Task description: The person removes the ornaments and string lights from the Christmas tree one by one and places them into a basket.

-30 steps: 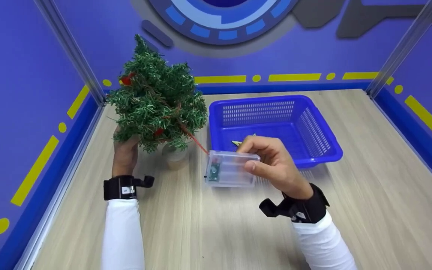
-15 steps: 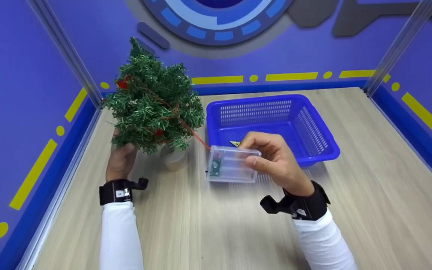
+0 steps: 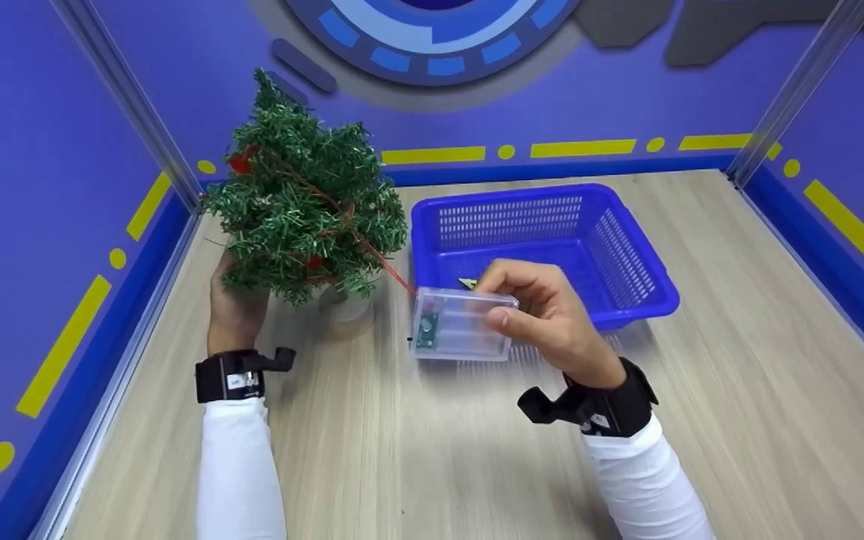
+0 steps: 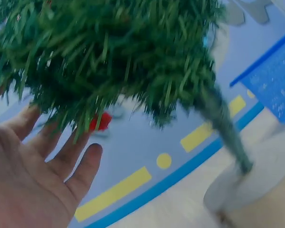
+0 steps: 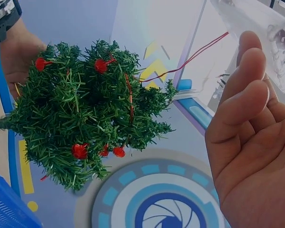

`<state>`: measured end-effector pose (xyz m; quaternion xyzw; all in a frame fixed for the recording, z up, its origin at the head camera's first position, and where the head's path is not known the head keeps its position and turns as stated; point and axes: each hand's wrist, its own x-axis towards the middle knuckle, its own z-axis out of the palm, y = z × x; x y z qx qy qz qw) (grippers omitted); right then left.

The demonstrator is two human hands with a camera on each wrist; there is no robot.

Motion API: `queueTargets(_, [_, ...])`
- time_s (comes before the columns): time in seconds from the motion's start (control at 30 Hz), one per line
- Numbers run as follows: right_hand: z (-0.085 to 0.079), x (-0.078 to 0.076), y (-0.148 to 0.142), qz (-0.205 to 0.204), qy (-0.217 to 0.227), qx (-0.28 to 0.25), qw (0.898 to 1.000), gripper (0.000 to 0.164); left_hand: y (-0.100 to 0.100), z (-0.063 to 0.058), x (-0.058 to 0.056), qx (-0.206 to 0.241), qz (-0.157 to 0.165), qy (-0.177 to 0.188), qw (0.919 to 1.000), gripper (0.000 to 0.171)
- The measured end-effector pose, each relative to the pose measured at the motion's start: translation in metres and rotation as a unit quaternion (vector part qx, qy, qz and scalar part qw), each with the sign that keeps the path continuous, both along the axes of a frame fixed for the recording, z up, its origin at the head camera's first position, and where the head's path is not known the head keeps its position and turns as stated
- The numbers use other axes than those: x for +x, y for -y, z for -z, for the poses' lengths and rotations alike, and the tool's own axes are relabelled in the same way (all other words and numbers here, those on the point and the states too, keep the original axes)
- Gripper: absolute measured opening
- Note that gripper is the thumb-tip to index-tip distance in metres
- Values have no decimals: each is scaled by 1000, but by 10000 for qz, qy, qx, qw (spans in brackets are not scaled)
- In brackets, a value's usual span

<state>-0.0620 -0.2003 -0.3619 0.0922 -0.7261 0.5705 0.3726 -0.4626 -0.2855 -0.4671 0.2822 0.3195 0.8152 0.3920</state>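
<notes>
A small artificial Christmas tree (image 3: pixel 304 202) with red ornaments stands at the left on a pale round base (image 3: pixel 346 319). My left hand (image 3: pixel 235 311) reaches under its left side; in the left wrist view the fingers (image 4: pixel 78 159) are spread among the lower branches, their tips partly hidden by the needles. A red ornament (image 4: pixel 100 121) hangs near them. My right hand (image 3: pixel 556 322) pinches a clear battery box (image 3: pixel 458 334) between thumb and fingers, over the table. Inside the box shows a green circuit board (image 3: pixel 427 330). Red wires (image 5: pixel 180 69) run from the box into the tree.
A blue plastic basket (image 3: pixel 661 306) stands behind my right hand, with a small yellow-and-black piece (image 3: pixel 466 283) lying in it. Blue panels (image 3: pixel 589 97) enclose the wood-patterned table (image 3: pixel 477 457) at the back and sides.
My left hand has shifted slightly left under the branches. The right hand keeps its pinch on the battery box, which stays nearly in place. The head view has moved a little.
</notes>
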Motion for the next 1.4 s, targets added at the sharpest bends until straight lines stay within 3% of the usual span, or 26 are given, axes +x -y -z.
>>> queueTargets(0.1, [0,-1,0,-63,-12,-22,10000,24,-1,0,-1,-193,-339,-477,9981,79])
queueTargets(0.17, [1,-1,0,-97,-21,-23,9999,23,-1,1,-2,-577,-666,-783,9930,80])
queueTargets(0.3, [1,-2,-1,-140,-49,-33,9999,22,-3,-1,-1,-1115,-1082,-816,9845,55])
queueTargets(0.4, [1,-3,-1,-115,-80,-28,9999,21,-4,0,1,-868,-1232,-794,9854,52])
queueTargets(0.63, [1,-3,0,-79,-45,2,10000,22,1,2,1,181,-1017,-576,9930,32])
queueTargets(0.77, [1,-3,1,-106,0,2,9999,22,4,1,2,433,-907,-648,9928,30])
queueTargets(0.83, [1,-3,1,-109,5,21,9999,22,5,0,2,537,-823,-518,9938,28])
queueTargets(0.93, [1,-3,0,-119,0,39,9999,24,3,-1,1,258,-1186,-604,9908,12])
queueTargets(1.0, [1,-3,0,-119,6,43,9999,24,1,-2,-1,-64,-1572,-750,9847,17])
queueTargets(1.1, [0,-3,1,-121,9,21,9999,23,-4,-2,-5,-583,-2271,-1315,9632,33])
queueTargets(1.33, [-2,0,3,11,-39,58,10000,20,-10,-3,-1,-424,-2939,-1853,9368,29])
queueTargets(1.4, [-2,0,3,4,-26,79,10000,21,-11,-4,4,-355,-3186,-2149,9225,29])
